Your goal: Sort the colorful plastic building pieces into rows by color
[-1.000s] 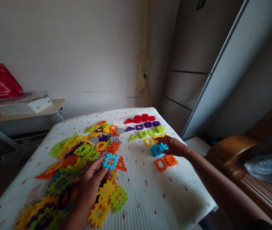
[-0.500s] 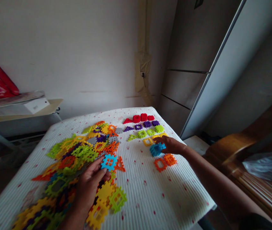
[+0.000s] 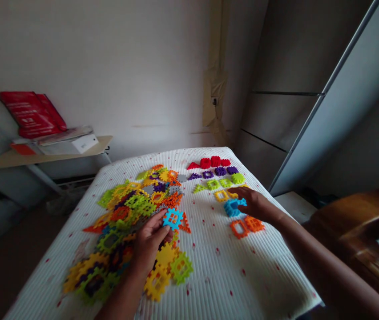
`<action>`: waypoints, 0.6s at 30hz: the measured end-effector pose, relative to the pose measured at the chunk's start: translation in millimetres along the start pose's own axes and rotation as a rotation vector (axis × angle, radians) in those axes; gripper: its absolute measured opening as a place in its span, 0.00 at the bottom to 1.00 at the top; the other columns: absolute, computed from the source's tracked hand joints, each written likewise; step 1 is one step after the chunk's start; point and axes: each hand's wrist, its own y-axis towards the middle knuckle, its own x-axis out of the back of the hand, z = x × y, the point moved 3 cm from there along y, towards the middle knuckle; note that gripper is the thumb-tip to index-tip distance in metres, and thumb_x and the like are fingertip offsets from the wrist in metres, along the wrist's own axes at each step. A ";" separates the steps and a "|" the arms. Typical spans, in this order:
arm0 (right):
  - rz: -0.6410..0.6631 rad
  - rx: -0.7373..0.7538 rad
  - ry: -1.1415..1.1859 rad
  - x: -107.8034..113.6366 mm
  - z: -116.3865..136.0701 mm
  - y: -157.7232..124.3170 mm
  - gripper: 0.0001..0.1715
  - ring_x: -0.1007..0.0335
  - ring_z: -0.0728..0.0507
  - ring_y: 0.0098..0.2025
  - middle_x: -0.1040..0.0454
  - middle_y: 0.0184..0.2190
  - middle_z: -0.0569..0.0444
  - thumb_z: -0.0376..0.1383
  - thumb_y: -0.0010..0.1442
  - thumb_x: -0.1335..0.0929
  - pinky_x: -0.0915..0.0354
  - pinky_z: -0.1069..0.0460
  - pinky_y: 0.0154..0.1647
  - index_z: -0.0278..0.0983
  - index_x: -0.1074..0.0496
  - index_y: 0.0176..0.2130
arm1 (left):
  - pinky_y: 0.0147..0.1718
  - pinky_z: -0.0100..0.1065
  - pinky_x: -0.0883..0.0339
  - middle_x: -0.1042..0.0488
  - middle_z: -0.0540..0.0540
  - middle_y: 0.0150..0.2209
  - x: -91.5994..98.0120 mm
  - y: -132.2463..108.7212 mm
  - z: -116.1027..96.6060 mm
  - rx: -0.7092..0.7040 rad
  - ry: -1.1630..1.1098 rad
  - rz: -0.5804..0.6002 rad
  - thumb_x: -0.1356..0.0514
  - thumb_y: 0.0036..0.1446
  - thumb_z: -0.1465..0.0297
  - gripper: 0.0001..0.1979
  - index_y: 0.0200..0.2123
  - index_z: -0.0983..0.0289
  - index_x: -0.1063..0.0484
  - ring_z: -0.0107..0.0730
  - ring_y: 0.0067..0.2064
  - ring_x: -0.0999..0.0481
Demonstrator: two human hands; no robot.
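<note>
My left hand (image 3: 151, 235) pinches a light blue square building tile (image 3: 173, 218) with a windowed middle, held over the right edge of a mixed pile of coloured tiles (image 3: 121, 213). Close beside that tile is an orange triangle tile (image 3: 184, 223). On the right, my right hand (image 3: 251, 202) has its fingers curled at a blue tile (image 3: 242, 202), which tilts against a small blue stack (image 3: 231, 208). Part of that grip is hidden behind the hand. Yellow tiles (image 3: 222, 195) lie just beyond the hand, and orange tiles (image 3: 239, 229) lie nearer.
Rows of red (image 3: 205, 163), purple (image 3: 207, 174) and green tiles (image 3: 213, 184) lie toward the far right of the white quilted table cover (image 3: 216, 275). A side table (image 3: 101, 144) with red bags (image 3: 32, 114) stands left. A cabinet (image 3: 276, 124) and wooden furniture (image 3: 359, 222) flank the right.
The view has swung left, so everything sits further right in the picture. Both hands stay at much the same places over the table, the left still with its blue tile.
</note>
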 end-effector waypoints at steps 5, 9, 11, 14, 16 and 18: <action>-0.152 0.043 0.204 -37.5 66.9 4.0 0.20 0.29 0.46 0.36 0.27 0.41 0.49 0.32 0.55 0.32 0.32 0.50 0.37 0.37 0.34 0.49 | 0.25 0.30 0.33 0.26 0.51 0.25 -5.2 -1.7 -2.0 -0.002 0.024 0.039 0.36 0.43 0.62 0.35 0.55 0.66 0.38 0.29 0.25 0.27; -0.186 0.150 0.205 -67.0 116.3 13.7 0.25 0.33 0.41 0.48 0.30 0.48 0.45 0.36 0.55 0.30 0.34 0.46 0.47 0.38 0.36 0.52 | 0.24 0.30 0.34 0.26 0.51 0.26 -7.0 -3.4 -3.9 0.001 0.047 0.061 0.36 0.45 0.62 0.35 0.56 0.66 0.40 0.30 0.24 0.28; -0.155 0.177 0.133 -75.0 128.4 19.4 0.30 0.36 0.38 0.52 0.32 0.51 0.43 0.39 0.53 0.29 0.35 0.44 0.49 0.37 0.37 0.54 | 0.22 0.29 0.36 0.27 0.49 0.24 -7.5 -4.7 -5.8 0.006 0.063 0.066 0.36 0.45 0.61 0.36 0.57 0.64 0.41 0.29 0.23 0.30; -0.094 0.220 0.043 -79.6 133.9 23.8 0.34 0.37 0.37 0.52 0.35 0.55 0.42 0.39 0.52 0.29 0.36 0.43 0.49 0.37 0.40 0.56 | 0.20 0.27 0.40 0.30 0.47 0.20 -8.5 -6.7 -9.2 0.007 0.071 0.067 0.35 0.43 0.60 0.40 0.59 0.62 0.43 0.27 0.21 0.33; -0.077 0.230 0.034 -79.7 133.5 23.1 0.34 0.36 0.38 0.51 0.34 0.54 0.44 0.39 0.52 0.29 0.36 0.44 0.48 0.39 0.40 0.57 | 0.19 0.27 0.41 0.29 0.47 0.20 -9.0 -7.5 -10.2 0.004 0.068 0.061 0.34 0.42 0.59 0.42 0.60 0.62 0.44 0.27 0.20 0.34; -0.106 0.178 0.055 -79.1 131.4 21.0 0.32 0.34 0.38 0.48 0.31 0.50 0.45 0.41 0.53 0.29 0.35 0.45 0.47 0.38 0.39 0.55 | 0.19 0.27 0.41 0.28 0.48 0.22 -9.3 -7.4 -9.6 0.001 0.063 0.055 0.34 0.41 0.59 0.42 0.59 0.62 0.43 0.27 0.20 0.33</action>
